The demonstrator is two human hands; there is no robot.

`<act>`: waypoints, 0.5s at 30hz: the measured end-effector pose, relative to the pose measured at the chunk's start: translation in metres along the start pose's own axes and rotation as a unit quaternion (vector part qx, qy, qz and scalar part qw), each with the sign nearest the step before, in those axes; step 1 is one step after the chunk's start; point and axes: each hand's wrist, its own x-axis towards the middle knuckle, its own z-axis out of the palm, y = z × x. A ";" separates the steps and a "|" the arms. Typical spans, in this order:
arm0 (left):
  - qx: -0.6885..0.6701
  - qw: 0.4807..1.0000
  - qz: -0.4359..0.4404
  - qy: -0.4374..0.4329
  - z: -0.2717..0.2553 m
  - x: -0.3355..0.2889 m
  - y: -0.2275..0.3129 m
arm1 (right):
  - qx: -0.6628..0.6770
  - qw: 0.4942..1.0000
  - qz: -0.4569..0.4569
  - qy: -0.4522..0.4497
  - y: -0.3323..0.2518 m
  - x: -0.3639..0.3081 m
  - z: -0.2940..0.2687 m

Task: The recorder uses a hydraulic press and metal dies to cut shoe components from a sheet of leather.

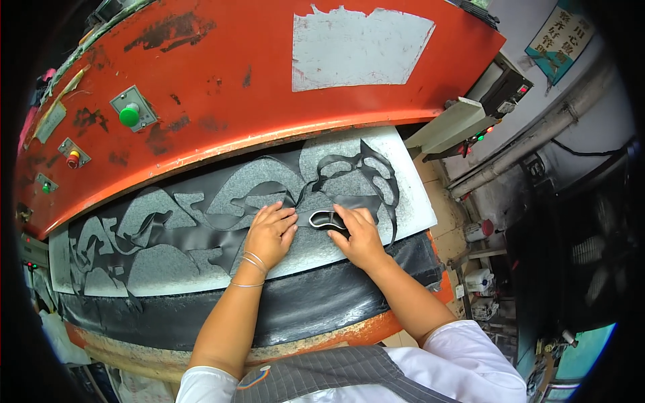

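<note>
My right hand [358, 236] grips the edge of a small oval cutting die [326, 219] with a bright metal rim, pressed down on a black sheet. To its left, my left hand [271, 235] lies with fingers stretched out on the black sheet material [195, 236]. Large curved pieces have been cut out of this sheet, leaving thin strips and holes. Under it is a pale grey, scuffed cutting board [168, 269]. At the right end, a loose web of cut strips [386, 171] curls up from the board.
An orange press beam [222, 74] spans the far side, with a green push button [129, 115] and a red one [73, 159]. A black padded edge [316, 305] runs along the near side. A pipe [537, 134] and a dark fan [591, 255] stand at right.
</note>
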 end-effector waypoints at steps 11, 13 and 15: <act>-0.003 1.000 0.026 0.014 -0.001 0.013 -0.010 | -0.027 0.998 -0.014 0.049 0.010 0.007 0.024; -0.024 0.999 0.023 0.024 -0.015 0.009 -0.014 | -0.037 0.999 -0.012 0.024 0.010 0.010 0.023; -0.098 0.992 -0.015 0.075 -0.042 -0.010 -0.010 | -0.078 0.997 -0.003 0.020 0.004 0.011 0.011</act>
